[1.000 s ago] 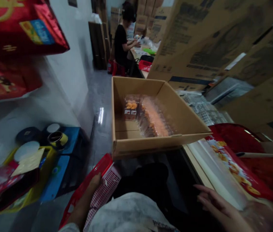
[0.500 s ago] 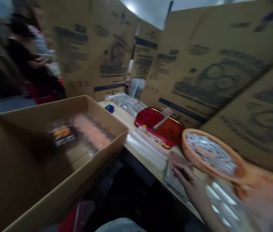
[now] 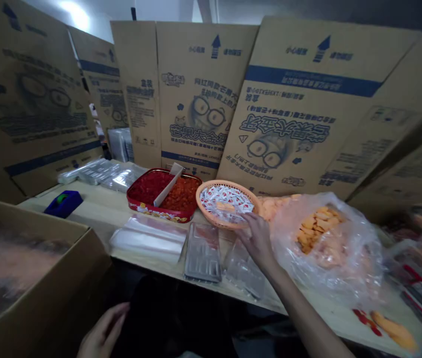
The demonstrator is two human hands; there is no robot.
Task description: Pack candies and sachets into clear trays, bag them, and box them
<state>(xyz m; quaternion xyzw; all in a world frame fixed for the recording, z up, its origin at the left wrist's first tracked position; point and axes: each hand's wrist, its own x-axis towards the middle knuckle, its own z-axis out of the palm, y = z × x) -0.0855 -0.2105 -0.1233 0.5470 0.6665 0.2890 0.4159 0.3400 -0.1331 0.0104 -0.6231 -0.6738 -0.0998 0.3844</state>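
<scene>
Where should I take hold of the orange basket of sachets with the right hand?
Take the near rim of the orange basket from above, beside the right hand. The basket is shallow and round, and that raised rim stands free while sachets fill the middle.

Flat brown cardboard cartons (image 3: 203, 99) are standing behind the counter (image 3: 84, 204), showing black Chinese print, black upward arrows (image 3: 216, 47) and blue bands (image 3: 311, 79), while their smaller lines are staying too blurred and skewed to read.
</scene>
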